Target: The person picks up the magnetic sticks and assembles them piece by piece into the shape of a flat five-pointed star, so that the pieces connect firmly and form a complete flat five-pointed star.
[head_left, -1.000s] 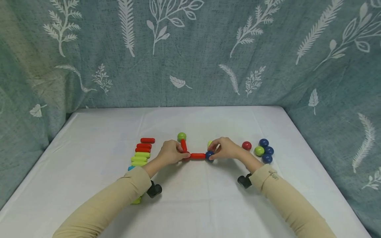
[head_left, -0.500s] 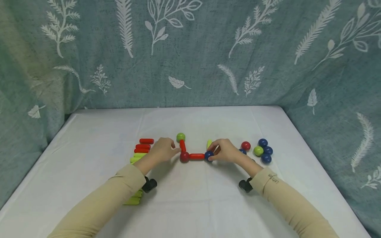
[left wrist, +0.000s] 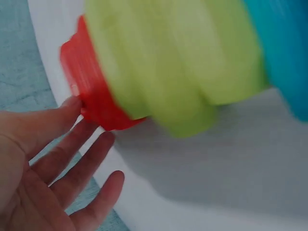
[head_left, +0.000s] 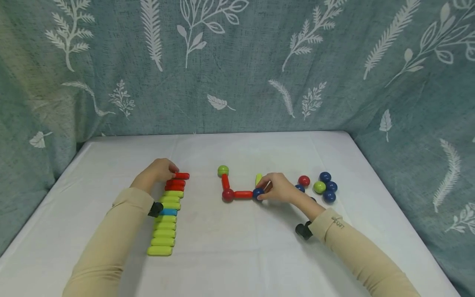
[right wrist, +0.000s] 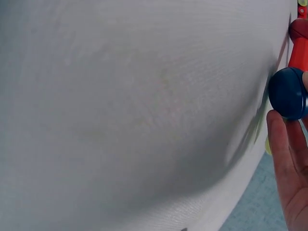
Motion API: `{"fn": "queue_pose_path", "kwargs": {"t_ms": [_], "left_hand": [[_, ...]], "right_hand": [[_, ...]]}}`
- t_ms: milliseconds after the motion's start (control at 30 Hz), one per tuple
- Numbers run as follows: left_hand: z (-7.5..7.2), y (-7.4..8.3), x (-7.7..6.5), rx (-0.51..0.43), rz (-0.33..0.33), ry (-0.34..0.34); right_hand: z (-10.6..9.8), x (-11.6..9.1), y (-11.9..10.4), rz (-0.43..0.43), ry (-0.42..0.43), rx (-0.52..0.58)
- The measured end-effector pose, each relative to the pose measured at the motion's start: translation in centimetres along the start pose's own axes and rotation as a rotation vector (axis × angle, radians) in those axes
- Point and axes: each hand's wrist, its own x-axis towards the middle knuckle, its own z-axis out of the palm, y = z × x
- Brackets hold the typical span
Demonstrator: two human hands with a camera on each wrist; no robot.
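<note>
In the head view my left hand [head_left: 159,170] is at the far end of a row of sticks, its thumb and fingertips pinching the left end of a red stick [head_left: 182,175]. The left wrist view shows the thumb against the red end, the other fingers spread. My right hand [head_left: 278,187] pinches a blue ball [head_left: 257,194] between thumb and fingers. That ball joins a red stick [head_left: 243,194], which leads to a red ball [head_left: 228,195]. From there another red stick [head_left: 225,181] runs back to a green ball [head_left: 223,170]. A green stick [head_left: 258,178] shows behind the right hand.
Below the left hand, the row holds more red sticks [head_left: 175,185], several green sticks [head_left: 163,233] and a blue stick [head_left: 168,212]. Right of the right hand lie loose balls: a red ball [head_left: 304,180], a green ball [head_left: 319,187] and several blue balls [head_left: 329,196].
My left hand has let go of the red ball and moved left to the farthest red stick in the row. The right hand stays on the blue ball.
</note>
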Motion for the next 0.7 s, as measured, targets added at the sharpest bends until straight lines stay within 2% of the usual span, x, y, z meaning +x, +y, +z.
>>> {"fn": "queue_pose_path", "kwargs": {"t_ms": [67, 167, 267, 333, 533, 700], "left_hand": [[0.2, 0.0, -0.3, -0.018, 0.000, -0.011], [0.5, 0.0, -0.3, 0.005, 0.018, -0.004], [0.7, 0.1, -0.3, 0.037, 0.047, 0.017], [0.6, 0.3, -0.2, 0.048, 0.042, 0.037], [-0.1, 2.4, -0.1, 0.016, -0.033, 0.063], [-0.4, 4.5, 1.1, -0.026, -0.012, 0.079]], "right_hand": [[0.0, 0.1, -0.1, -0.002, -0.006, -0.001], [0.1, 0.2, -0.1, -0.009, -0.011, -0.002], [0.2, 0.3, 0.1, -0.004, -0.015, 0.004], [0.2, 0.2, 0.1, -0.004, -0.017, 0.008], [0.0, 0.2, 0.0, 0.002, -0.024, 0.008], [0.0, 0.3, -0.1, 0.013, -0.025, 0.008]]}}
